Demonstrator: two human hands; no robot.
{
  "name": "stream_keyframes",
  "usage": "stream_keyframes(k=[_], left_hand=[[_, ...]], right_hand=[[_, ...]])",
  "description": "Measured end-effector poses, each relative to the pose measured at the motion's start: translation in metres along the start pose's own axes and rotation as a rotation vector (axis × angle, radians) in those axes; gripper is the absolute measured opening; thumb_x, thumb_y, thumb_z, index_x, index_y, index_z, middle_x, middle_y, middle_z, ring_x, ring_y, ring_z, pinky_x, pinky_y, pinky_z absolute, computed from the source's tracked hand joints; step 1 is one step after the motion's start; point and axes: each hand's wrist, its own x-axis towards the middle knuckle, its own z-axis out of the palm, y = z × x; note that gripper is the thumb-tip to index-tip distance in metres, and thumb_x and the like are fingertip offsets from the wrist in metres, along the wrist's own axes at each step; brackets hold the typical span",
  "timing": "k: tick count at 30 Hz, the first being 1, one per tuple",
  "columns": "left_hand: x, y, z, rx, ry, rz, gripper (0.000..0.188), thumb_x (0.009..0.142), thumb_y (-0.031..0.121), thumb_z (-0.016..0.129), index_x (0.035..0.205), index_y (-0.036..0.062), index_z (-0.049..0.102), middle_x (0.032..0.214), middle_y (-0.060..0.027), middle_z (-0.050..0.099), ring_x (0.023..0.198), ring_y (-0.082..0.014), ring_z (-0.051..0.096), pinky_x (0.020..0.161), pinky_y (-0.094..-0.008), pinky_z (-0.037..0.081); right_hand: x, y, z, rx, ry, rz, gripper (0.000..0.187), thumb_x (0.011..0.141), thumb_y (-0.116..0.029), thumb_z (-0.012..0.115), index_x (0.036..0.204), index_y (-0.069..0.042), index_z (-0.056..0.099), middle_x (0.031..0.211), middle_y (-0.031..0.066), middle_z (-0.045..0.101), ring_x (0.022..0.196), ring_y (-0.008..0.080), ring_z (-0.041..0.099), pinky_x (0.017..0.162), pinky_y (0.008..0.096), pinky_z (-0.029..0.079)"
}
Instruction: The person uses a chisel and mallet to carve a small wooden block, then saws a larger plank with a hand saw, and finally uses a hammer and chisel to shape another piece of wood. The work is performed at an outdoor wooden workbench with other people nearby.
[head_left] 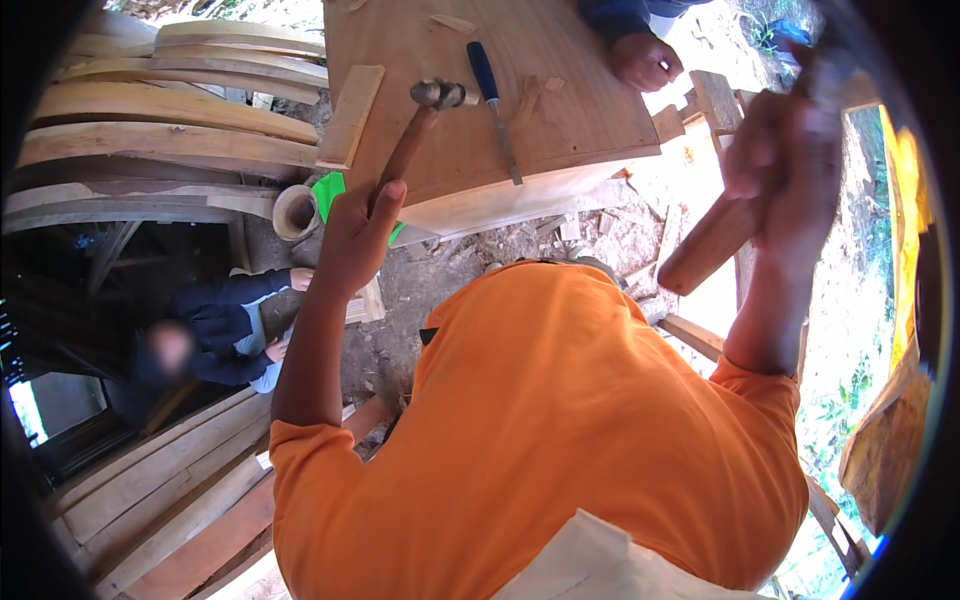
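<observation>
My left hand (358,238) is closed round the wooden handle of a hammer (412,140). The hammer's metal head points away from me, over the wooden tabletop (560,115). Raised at the right, my right hand (785,170) is smeared by motion but grips a wooden-handled tool (708,245). Its thick handle end sticks out below the fist; the far end is blurred, so its kind does not show. A chisel (484,85) with a blue handle lies on the tabletop, its blade tip near the front edge.
Another person's hand (645,62) rests at the table's far right corner. A second person (220,330) sits at the left. Long boards (170,145) are stacked at the far left. A flat wood piece (352,115) lies on the tabletop; wood scraps (575,228) litter the ground.
</observation>
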Motion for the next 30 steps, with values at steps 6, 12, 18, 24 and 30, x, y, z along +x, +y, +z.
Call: stream_keyframes(k=[6,12,18,24,30], left_hand=[[0.014,0.036,0.016,0.206,-0.061,0.114,0.048,0.102,0.043,0.054,0.078,0.0013,0.058,0.058,0.0032,0.04,0.058,-0.0044,0.038,0.05,-0.028,0.031],[0.005,0.002,-0.001,0.016,0.078,-0.029,0.043,0.103,0.035,0.055,0.078,0.0005,0.059,0.057,0.0034,0.043,0.054,-0.0034,0.039,0.048,-0.0278,0.032],[0.024,0.022,0.015,0.144,0.068,0.046,0.04,0.101,0.03,0.058,0.076,-0.0011,0.056,0.056,-0.0002,0.046,0.053,-0.0067,0.041,0.049,-0.0308,0.033],[0.01,-0.003,-0.005,0.203,0.156,0.068,0.036,0.099,0.028,0.06,0.08,-0.0027,0.06,0.057,-0.0035,0.049,0.055,-0.0087,0.045,0.051,-0.0323,0.036],[0.017,0.039,0.007,0.234,0.057,0.115,0.035,0.099,0.026,0.061,0.079,-0.0031,0.06,0.056,-0.0034,0.048,0.054,-0.0084,0.045,0.051,-0.0319,0.037]], right_hand=[[-0.043,0.051,0.013,-0.232,0.008,0.294,0.036,0.101,-0.023,0.057,0.131,-0.006,0.047,0.071,0.0006,0.053,0.054,0.0075,0.051,0.046,0.0237,0.041],[-0.002,0.003,0.011,0.005,0.206,0.054,0.039,0.106,-0.027,0.046,0.139,-0.007,0.043,0.064,-0.0021,0.045,0.048,0.0066,0.041,0.044,0.0213,0.037],[-0.027,0.035,0.049,-0.299,-0.335,0.292,0.034,0.1,-0.021,0.057,0.129,-0.005,0.049,0.067,-0.0007,0.051,0.051,0.0068,0.049,0.046,0.022,0.043],[-0.001,0.004,0.037,-0.098,0.028,0.142,0.036,0.104,-0.025,0.052,0.133,-0.005,0.047,0.067,0.0002,0.052,0.047,0.0069,0.049,0.041,0.0217,0.041],[-0.016,0.037,0.062,-0.231,-0.433,0.521,0.049,0.099,-0.021,0.061,0.142,-0.006,0.042,0.067,-0.0006,0.052,0.052,0.0086,0.052,0.05,0.0253,0.046]])
